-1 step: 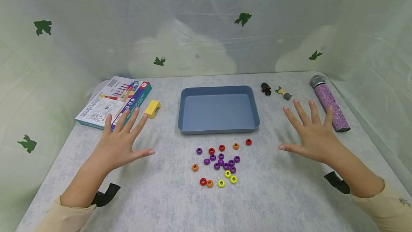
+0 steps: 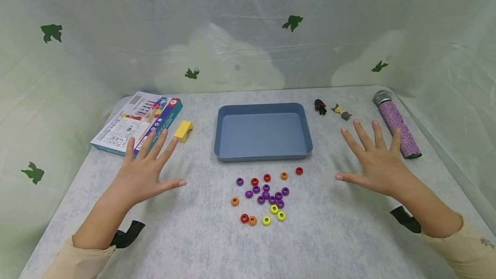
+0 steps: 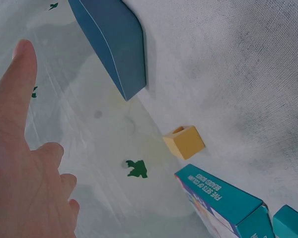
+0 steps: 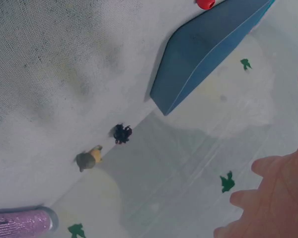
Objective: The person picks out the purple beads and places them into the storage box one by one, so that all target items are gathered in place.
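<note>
My left hand (image 2: 141, 175) hovers over the left side of the table with its fingers spread, holding nothing. Nearest to it are a yellow arch block (image 2: 183, 131) and a flat game box (image 2: 133, 122). On the right, my other hand (image 2: 373, 165) is spread in the same way, also without anything in it, close to a glittery pink microphone (image 2: 401, 130). Between the hands lie several loose beads, purple (image 2: 261, 200), red (image 2: 244, 218), orange (image 2: 234, 201) and yellow (image 2: 281, 216). Behind them stands a blue-grey tray (image 2: 263, 157) with nothing inside.
Two small figures lie right of the tray, one dark (image 2: 320, 106) and one yellow and grey (image 2: 342, 112). Pale cloth walls (image 2: 236, 25) with green bird-like shapes enclose the table (image 2: 193, 244) at the back and sides.
</note>
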Available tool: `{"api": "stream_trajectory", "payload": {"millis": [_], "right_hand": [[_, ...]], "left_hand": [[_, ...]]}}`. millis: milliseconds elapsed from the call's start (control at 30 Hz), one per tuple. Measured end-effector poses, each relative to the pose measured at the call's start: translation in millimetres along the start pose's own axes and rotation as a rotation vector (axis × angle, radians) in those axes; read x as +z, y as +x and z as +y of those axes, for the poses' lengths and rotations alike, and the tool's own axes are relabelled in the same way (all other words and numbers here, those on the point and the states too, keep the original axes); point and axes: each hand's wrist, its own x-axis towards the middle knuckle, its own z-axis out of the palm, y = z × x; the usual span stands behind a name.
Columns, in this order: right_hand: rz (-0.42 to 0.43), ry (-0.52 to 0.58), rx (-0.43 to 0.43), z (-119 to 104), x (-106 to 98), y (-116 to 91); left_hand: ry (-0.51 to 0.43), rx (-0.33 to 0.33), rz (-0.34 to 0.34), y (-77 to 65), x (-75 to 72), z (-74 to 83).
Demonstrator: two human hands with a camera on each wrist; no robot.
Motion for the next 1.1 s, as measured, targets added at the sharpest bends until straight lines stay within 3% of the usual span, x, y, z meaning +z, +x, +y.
{"api": "stream_trajectory", "payload": {"millis": [600,800,1000,1100], "right_hand": [[0.009,0.019,-0.029,-2,-2,-1],[0.036,0.04,-0.055,-8,-8,1],[0.141,0.234,-0.209,-32,-9,5],[0.157,0.404,-0.28,-48,-3,6]], "left_hand": [[-0.01,0.02,0.009,0.2,-3.8,-2.6],[-0.065,0.071,0.082,10.4,0.6,-4.3],[-0.3,0.14,0.163,36.9,19.1,4.5],[-0.458,0.113,0.155,50.9,30.3,14.3]]}}
